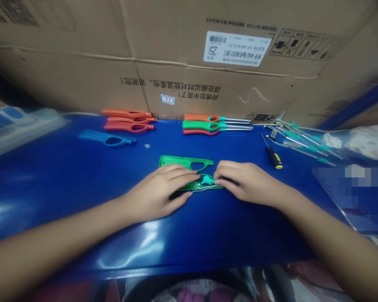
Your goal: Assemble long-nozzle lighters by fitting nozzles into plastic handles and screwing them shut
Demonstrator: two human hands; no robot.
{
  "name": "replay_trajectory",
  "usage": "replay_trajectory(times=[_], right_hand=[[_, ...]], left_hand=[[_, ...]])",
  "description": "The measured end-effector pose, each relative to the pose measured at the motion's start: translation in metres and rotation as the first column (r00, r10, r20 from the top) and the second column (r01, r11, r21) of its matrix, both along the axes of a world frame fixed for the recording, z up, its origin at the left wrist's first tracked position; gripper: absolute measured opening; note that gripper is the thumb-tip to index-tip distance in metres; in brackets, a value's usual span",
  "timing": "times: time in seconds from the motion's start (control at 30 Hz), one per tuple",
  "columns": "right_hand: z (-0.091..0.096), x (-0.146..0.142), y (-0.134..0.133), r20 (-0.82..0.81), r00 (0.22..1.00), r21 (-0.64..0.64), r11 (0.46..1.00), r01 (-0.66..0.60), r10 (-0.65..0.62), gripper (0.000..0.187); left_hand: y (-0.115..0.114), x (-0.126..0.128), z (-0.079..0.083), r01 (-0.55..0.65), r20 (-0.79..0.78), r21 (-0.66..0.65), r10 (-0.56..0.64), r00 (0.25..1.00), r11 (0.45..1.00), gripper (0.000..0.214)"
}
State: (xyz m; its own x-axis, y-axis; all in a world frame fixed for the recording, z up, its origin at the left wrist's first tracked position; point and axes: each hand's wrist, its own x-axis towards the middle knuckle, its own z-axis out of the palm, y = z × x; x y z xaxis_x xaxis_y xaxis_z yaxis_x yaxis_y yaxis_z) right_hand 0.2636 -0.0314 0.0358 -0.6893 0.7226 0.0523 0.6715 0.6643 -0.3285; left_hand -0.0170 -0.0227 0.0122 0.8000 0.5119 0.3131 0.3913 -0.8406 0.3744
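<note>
On the blue table (66, 180) lies a green plastic lighter shell half (179, 161) with a second green shell half (204, 184) just in front of it. My left hand (164, 191) lies over the near shell, fingers closed and pressing it down. My right hand (244, 180) pinches a small teal trigger part (208, 180) at the shell's right end.
At the back stand cardboard boxes (176, 54). Orange shell halves (129, 119) and a blue one (107, 138) lie back left. Three assembled lighters (214, 125) lie back centre. A screwdriver (272, 155) and several metal nozzle tubes (302, 140) lie to the right.
</note>
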Motion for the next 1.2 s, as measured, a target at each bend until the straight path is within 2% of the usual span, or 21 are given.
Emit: replay_trajectory(times=[0.1,0.23,0.3,0.57,0.67,0.8,1.0,1.2], right_hand=[[0.0004,-0.0008,-0.0004,0.012,1.0,0.007,1.0,0.002,-0.002,0.017],[0.0004,-0.0013,0.0,0.012,1.0,0.008,1.0,0.002,-0.002,0.017],[0.0005,-0.0013,-0.0005,0.016,1.0,0.009,1.0,0.002,-0.002,0.018],[0.0008,-0.0025,-0.0021,0.021,1.0,0.037,0.999,-0.006,0.005,0.018],[0.0007,-0.0022,-0.0013,0.016,1.0,0.047,0.999,-0.012,0.011,0.018],[0.0007,-0.0018,-0.0017,0.029,0.999,0.066,0.998,-0.019,0.017,0.02],[-0.0014,-0.0069,-0.0031,0.023,0.999,0.084,0.996,-0.032,0.03,0.018],[-0.0073,-0.0088,-0.0032,-0.052,0.997,0.077,0.996,-0.054,0.058,0.019]], left_hand=[[-0.0008,0.0001,0.0035,-0.044,-0.018,0.046,0.045,0.999,0.998,0.04],[-0.0021,-0.0004,0.0064,-0.183,-0.006,0.117,0.185,0.983,0.976,0.035],[-0.0022,-0.0007,0.0054,-0.199,-0.015,0.119,0.203,0.979,0.973,0.036],[-0.0005,-0.0003,-0.0012,-0.073,-0.088,0.062,0.078,0.993,0.995,0.05],[-0.001,0.0,-0.0006,-0.05,-0.035,0.089,0.053,0.998,0.995,0.043],[-0.002,0.0003,0.0018,-0.099,0.03,0.149,0.096,0.995,0.984,0.026],[-0.002,0.0011,0.0014,-0.082,0.034,0.067,0.08,0.996,0.994,0.025],[-0.0001,0.0008,-0.0004,-0.06,0.045,0.017,0.059,0.997,0.998,0.025]])
